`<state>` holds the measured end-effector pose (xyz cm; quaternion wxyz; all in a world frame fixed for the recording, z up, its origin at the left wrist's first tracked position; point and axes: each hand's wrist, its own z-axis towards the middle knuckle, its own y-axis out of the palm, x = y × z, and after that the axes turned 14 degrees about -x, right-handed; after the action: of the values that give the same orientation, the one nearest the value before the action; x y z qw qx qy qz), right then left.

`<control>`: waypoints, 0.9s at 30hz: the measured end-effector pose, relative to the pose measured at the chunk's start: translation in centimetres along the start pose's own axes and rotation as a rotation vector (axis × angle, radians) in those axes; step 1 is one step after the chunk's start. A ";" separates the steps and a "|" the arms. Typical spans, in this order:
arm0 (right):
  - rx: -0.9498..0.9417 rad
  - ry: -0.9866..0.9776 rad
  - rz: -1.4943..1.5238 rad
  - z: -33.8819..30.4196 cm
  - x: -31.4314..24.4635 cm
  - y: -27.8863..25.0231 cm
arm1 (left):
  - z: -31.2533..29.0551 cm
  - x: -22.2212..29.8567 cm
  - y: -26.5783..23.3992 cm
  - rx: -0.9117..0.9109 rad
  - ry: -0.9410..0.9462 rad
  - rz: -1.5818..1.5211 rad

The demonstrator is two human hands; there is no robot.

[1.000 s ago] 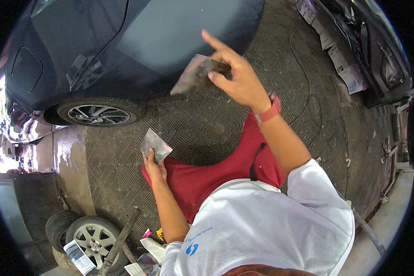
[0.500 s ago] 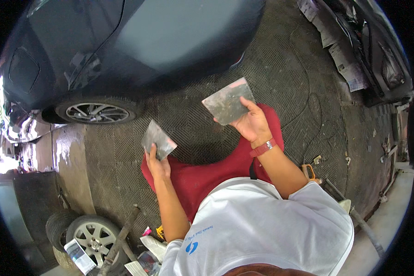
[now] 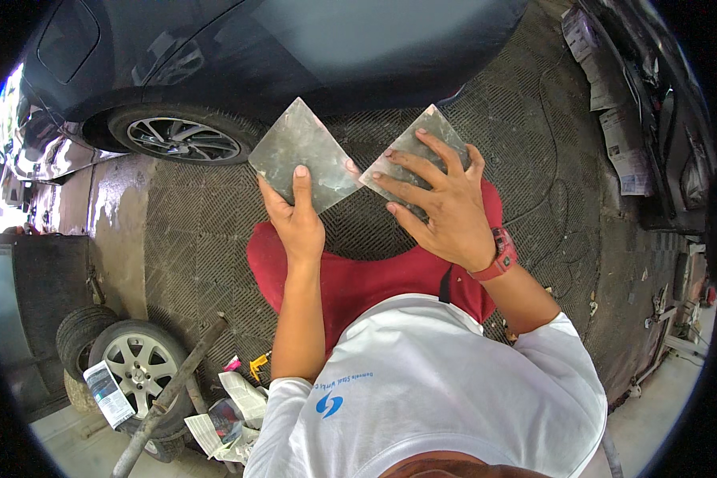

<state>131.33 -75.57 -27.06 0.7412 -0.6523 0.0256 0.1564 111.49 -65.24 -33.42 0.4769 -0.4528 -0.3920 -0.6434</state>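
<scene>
My left hand (image 3: pixel 299 227) grips a square grey metal plate (image 3: pixel 307 147), thumb on its upper face and fingers mostly underneath. Pinkish smears mark that plate's right corner. On the right, my right hand (image 3: pixel 446 203), back upward, holds a second grey plate (image 3: pixel 430 143) with fingers spread across its face and one finger at its right edge. The two plates meet or nearly meet at their facing corners; whether they touch I cannot tell. Both are held above the floor, in front of my red-trousered knees (image 3: pixel 275 263).
A dark car (image 3: pixel 279 56) with a dull grey patch stands ahead, its wheel (image 3: pixel 183 139) at left. Dark ribbed matting (image 3: pixel 207 215) covers the floor. Tyres with a silver rim (image 3: pixel 139 362), a metal pole (image 3: pixel 167 398) and newspaper (image 3: pixel 243 398) lie lower left. A dark car part (image 3: pixel 661 135) stands right.
Both plates have come closer together, the left one raised and moved right. My right hand has turned from palm up to back up, its fingers now over the plate.
</scene>
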 end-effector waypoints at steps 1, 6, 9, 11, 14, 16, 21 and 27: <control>-0.005 0.009 0.014 0.1 -0.1 0.0 | -0.1 0.3 0.1 -0.004 -0.005 0.040; -0.129 -0.018 0.088 -0.2 -0.4 0.8 | -0.4 -0.5 0.1 0.050 0.013 -0.134; -0.166 -0.114 0.204 -0.5 0.0 0.3 | -0.2 -0.6 -0.1 0.111 -0.024 -0.272; -0.087 -0.154 0.604 -0.2 -0.2 1.2 | -0.2 -0.3 0.5 0.097 -0.077 -0.405; -0.031 -0.096 0.702 0.6 0.2 2.5 | 0.3 1.2 1.0 0.089 -0.198 -0.616; -0.052 0.028 0.314 0.4 1.1 1.8 | 0.3 0.7 0.7 0.107 -0.148 -0.589; 0.045 0.018 0.038 0.0 0.0 0.3 | 0.2 -0.8 0.0 0.102 0.020 -0.202; 0.032 -0.023 -0.132 0.5 1.0 0.6 | -0.3 -0.5 -0.9 0.219 -0.050 -0.409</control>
<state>132.04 -74.80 -27.84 0.7605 -0.6388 -0.0234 0.1141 110.66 -65.19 -34.04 0.3730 -0.3252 -0.5546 -0.6690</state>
